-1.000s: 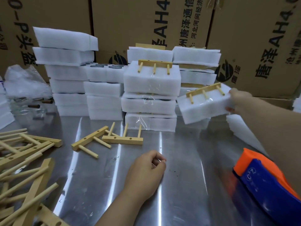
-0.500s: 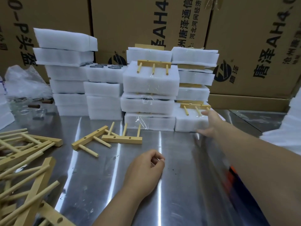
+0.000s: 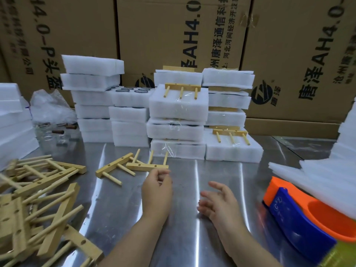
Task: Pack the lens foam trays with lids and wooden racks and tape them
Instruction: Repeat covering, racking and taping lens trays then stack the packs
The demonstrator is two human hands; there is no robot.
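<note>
A taped white foam pack (image 3: 233,151) with a wooden rack (image 3: 231,134) on top lies on the metal table (image 3: 194,237), right of a stack of similar taped packs (image 3: 178,110). My left hand (image 3: 157,191) hovers mid-table with fingers loosely curled, holding nothing. My right hand (image 3: 219,202) hangs beside it, fingers spread and empty. Two loose wooden racks (image 3: 133,166) lie just beyond my left hand. An orange and blue tape dispenser (image 3: 300,218) sits at the right. Thin foam lids (image 3: 316,176) are piled behind it.
Stacks of untaped foam trays (image 3: 92,97) stand at the back left, one showing lenses (image 3: 133,90). A heap of wooden racks (image 3: 34,205) fills the left front. A plastic bag (image 3: 50,110) and cardboard boxes (image 3: 173,35) are behind.
My right hand set the foam pack with its rack down beside the stack, let go and drew back to mid-table. The left hand lifted slightly and loosened.
</note>
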